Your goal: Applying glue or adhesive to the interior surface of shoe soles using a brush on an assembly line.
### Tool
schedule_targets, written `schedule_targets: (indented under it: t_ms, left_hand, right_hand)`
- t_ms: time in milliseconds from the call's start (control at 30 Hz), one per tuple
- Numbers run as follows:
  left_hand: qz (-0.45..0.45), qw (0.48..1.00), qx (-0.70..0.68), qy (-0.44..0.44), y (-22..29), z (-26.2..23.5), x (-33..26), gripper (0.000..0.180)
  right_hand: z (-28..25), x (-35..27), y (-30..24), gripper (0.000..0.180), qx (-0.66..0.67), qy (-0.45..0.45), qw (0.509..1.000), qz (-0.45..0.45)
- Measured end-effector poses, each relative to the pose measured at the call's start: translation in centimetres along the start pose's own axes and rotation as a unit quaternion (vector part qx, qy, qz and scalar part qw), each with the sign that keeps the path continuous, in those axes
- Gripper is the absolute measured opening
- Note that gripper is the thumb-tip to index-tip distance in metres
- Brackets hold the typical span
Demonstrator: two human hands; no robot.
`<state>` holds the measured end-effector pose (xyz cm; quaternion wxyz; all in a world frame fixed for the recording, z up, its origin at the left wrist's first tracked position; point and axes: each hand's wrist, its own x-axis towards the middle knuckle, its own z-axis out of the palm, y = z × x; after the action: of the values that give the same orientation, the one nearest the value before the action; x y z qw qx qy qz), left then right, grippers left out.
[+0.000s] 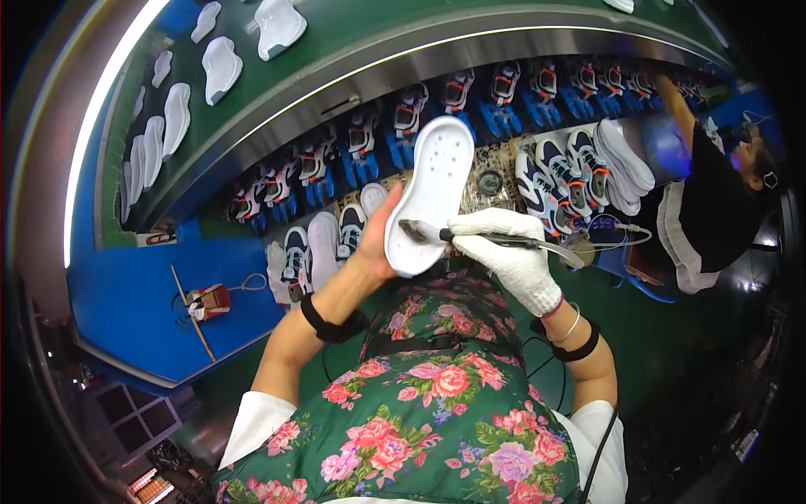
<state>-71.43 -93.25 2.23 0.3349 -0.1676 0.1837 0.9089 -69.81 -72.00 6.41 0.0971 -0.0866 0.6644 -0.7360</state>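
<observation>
My left hand holds a white shoe sole upright by its lower left edge, inner side facing me, with several small holes in it. My right hand, in a white knit glove, grips a brush with a dark handle. Its bristle tip rests on the lower part of the sole. Both forearms wear black bands, and a flowered apron covers my lap.
A blue workbench holds shoes and soles in front of me. Behind runs a green conveyor with white soles and a row of shoes on blue holders. Stacked soles and another person are at right.
</observation>
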Motion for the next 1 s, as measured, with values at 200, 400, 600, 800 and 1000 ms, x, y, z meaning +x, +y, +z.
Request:
schedule_targets:
  t_ms: [200, 400, 600, 800, 1000]
  left_hand:
    - [-0.047, 0.995, 0.034, -0.083, 0.1, -2.7, -0.2, 0.069]
    - [0.081, 0.975, 0.183, -0.096, 5.4, 0.0, -1.8, 0.105]
    - [0.167, 0.945, 0.188, -0.212, 14.0, 10.8, 4.1, 0.102]
    - [0.188, 0.981, 0.016, -0.049, 19.3, 12.5, 11.4, 0.093]
    - [0.151, 0.945, 0.289, -0.017, 14.7, 17.4, 13.2, 0.059]
  right_hand:
    - [-0.1, 2.3, 0.2, 0.020, -0.298, 0.067, 0.900, -0.310]
    - [-1.2, -1.5, -1.5, 0.016, 0.206, 0.033, 0.978, 0.021]
    - [-4.3, -3.4, 2.7, 0.016, 0.313, 0.118, 0.939, 0.076]
    - [-4.7, -3.1, 7.3, 0.017, 0.311, 0.117, 0.933, 0.137]
    - [-7.2, -3.2, 8.2, 0.016, 0.387, 0.133, 0.896, 0.172]
